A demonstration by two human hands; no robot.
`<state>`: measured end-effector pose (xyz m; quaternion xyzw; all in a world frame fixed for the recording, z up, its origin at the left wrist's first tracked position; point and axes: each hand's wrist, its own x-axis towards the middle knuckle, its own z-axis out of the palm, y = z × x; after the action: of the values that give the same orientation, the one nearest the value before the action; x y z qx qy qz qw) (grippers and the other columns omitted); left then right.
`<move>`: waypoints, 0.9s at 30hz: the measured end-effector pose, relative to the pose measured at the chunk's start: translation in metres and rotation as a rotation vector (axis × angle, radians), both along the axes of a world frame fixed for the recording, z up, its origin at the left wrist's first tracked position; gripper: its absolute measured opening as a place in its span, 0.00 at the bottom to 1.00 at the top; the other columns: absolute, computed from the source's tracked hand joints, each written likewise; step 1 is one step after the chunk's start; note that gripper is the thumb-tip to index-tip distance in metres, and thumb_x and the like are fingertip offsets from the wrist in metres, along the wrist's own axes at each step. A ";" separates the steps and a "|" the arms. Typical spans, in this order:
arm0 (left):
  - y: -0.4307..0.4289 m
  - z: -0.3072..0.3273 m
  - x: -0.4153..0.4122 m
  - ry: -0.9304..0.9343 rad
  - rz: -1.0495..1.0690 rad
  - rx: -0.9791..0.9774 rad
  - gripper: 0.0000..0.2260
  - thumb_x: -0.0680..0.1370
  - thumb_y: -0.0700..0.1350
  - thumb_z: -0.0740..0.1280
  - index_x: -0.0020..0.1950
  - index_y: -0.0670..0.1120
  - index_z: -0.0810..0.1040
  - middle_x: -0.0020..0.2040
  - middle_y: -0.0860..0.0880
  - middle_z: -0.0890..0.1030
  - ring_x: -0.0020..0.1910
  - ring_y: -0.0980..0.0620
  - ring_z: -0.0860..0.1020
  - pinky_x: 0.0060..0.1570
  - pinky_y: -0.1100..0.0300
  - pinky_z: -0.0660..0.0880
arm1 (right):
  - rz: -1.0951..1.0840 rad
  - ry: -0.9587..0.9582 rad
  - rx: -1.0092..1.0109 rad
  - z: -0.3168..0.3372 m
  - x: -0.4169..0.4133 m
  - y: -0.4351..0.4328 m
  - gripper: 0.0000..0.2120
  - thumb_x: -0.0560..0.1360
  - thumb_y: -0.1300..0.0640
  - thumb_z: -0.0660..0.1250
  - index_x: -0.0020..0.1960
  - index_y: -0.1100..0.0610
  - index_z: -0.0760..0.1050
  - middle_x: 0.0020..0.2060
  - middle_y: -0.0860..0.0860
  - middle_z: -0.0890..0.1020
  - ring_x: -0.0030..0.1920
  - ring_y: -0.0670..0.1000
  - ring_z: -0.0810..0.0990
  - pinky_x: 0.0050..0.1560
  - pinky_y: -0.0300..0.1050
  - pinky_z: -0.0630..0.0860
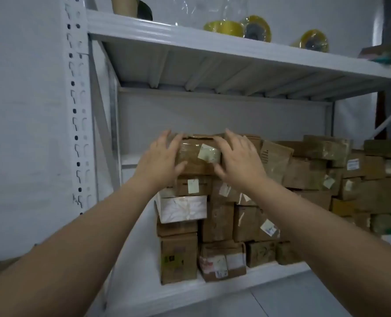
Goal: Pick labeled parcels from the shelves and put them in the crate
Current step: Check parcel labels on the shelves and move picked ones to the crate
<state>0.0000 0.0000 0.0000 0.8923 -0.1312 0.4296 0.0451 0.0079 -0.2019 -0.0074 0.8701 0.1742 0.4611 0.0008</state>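
- Pressing the left hand (161,154) flat against the left end of the top parcel (196,160), with fingers spread and straight over the top corner and the thumb lying low on the front face.
- Pressing the right hand (240,161) against the right end in the same way, with fingers fanned over the top edge and the thumb lying just beside the pale label (209,153).
- Sitting at the very top of the stack (219,216), at the left end of the lower shelf (212,291), with the front face showing between the two hands.
- Leaving open room above the parcel, up to the ribbed underside of the upper shelf (167,30).
- Leaving a bare strip on the left, between the stack and the perforated post (77,124).
- Crowding close on the right: brown cartons (304,175) touching one another and running out to the frame's right edge.
- Lying beneath the parcel: small labelled boxes, a white box (183,208) low on the left, and larger brown ones reaching down to the shelf's front lip.
- Standing on the upper shelf: yellow tape rolls (223,27), well apart from both hands.
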 end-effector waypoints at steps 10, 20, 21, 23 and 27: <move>-0.019 0.015 0.069 -0.035 -0.008 -0.038 0.23 0.80 0.54 0.60 0.73 0.50 0.64 0.69 0.46 0.68 0.67 0.45 0.65 0.60 0.51 0.68 | 0.120 -0.077 -0.025 0.007 0.079 -0.003 0.30 0.78 0.42 0.60 0.75 0.51 0.58 0.71 0.52 0.68 0.74 0.55 0.58 0.75 0.56 0.42; -0.003 0.010 0.055 -0.267 -0.161 -0.083 0.11 0.80 0.45 0.62 0.60 0.43 0.78 0.53 0.46 0.78 0.55 0.46 0.72 0.51 0.62 0.64 | 0.141 -0.122 0.056 0.007 0.084 -0.010 0.34 0.74 0.34 0.59 0.73 0.53 0.64 0.68 0.52 0.72 0.74 0.55 0.60 0.72 0.56 0.33; -0.003 0.009 0.054 -0.286 -0.172 -0.082 0.10 0.80 0.43 0.62 0.58 0.42 0.79 0.51 0.45 0.79 0.53 0.45 0.73 0.49 0.62 0.64 | 0.132 -0.127 0.067 0.008 0.081 -0.010 0.35 0.73 0.33 0.58 0.73 0.53 0.64 0.67 0.51 0.74 0.74 0.55 0.60 0.71 0.56 0.32; -0.002 0.008 0.053 -0.332 -0.183 -0.072 0.09 0.80 0.41 0.63 0.57 0.41 0.79 0.48 0.44 0.78 0.50 0.44 0.74 0.47 0.61 0.66 | 0.139 -0.139 0.081 0.010 0.075 -0.007 0.34 0.73 0.34 0.59 0.73 0.51 0.64 0.63 0.51 0.77 0.74 0.54 0.61 0.71 0.56 0.31; 0.004 0.005 0.040 -0.433 -0.197 -0.096 0.10 0.79 0.42 0.63 0.56 0.39 0.79 0.45 0.43 0.76 0.46 0.46 0.74 0.44 0.61 0.67 | 0.230 -0.180 0.147 0.014 0.058 -0.001 0.31 0.74 0.38 0.63 0.73 0.50 0.65 0.60 0.52 0.80 0.72 0.53 0.65 0.71 0.51 0.36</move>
<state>0.0404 0.0039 0.0053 0.7590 -0.2037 0.6103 0.1002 0.0655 -0.2028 0.0063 0.7973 0.2376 0.5458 -0.0999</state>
